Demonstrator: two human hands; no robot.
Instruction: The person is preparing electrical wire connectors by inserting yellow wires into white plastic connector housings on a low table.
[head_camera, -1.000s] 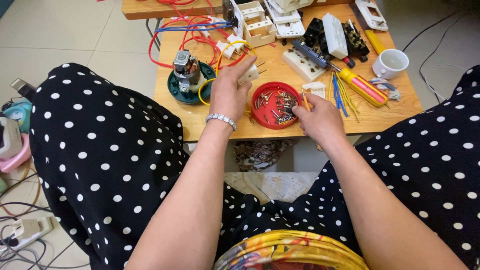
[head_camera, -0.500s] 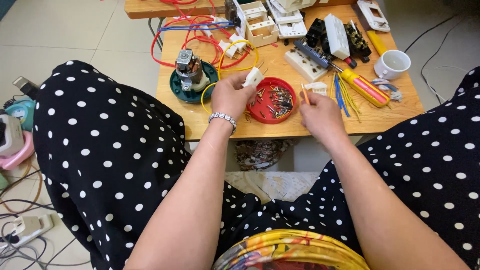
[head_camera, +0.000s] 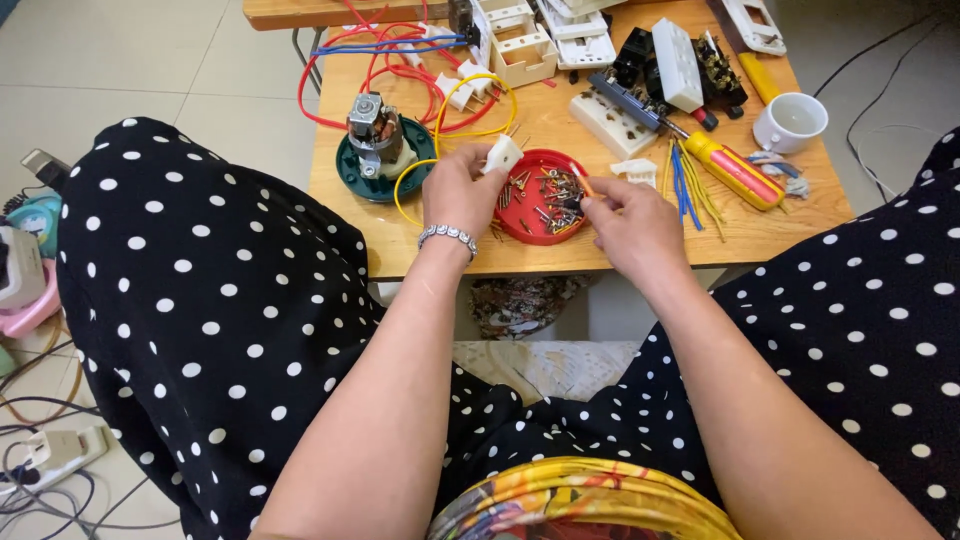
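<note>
My left hand (head_camera: 462, 192) holds a small white plastic electrical part (head_camera: 502, 154) just left of a red round lid (head_camera: 520, 222) filled with several screws and metal bits. My right hand (head_camera: 628, 222) rests at the lid's right rim, its fingertips pinching a small piece over the screws; what the piece is I cannot tell. A silver bracelet (head_camera: 448, 236) sits on my left wrist. Both hands are over the near edge of a low wooden table (head_camera: 800, 210).
On the table lie a small motor on a green base (head_camera: 378, 142), red, yellow and blue wires (head_camera: 400, 60), white socket parts (head_camera: 612, 122), a yellow and red screwdriver (head_camera: 732, 170) and a white cup (head_camera: 790, 122). A power strip (head_camera: 50, 455) and cables lie on the floor at left.
My left hand came back from the far parts with the white piece and now holds it beside the red lid. My right hand shifted left onto the lid's rim.
</note>
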